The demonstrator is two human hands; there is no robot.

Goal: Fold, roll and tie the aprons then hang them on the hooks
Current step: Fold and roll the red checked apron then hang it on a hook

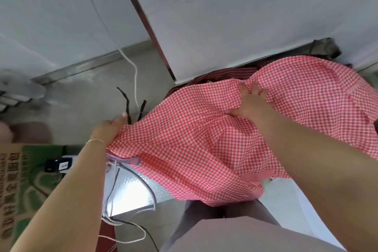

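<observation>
A red-and-white checked apron (194,145) lies spread and rumpled across a metal counter (131,188). My left hand (111,129) grips its left edge, the fingers curled into the cloth. My right hand (252,102) lies on the middle of the apron with fingers spread, the thumb tucked against a fold. Dark ties (127,106) stick out past the left edge, near my left hand. A dark red striped cloth (225,74) shows beneath the apron at the back. No hooks are visible.
A white cord (134,73) hangs down the grey wall behind the counter. A green and brown cardboard box (22,186) stands at the lower left, with a small black device (58,165) beside it. Thin cables (122,229) trail off the counter's front.
</observation>
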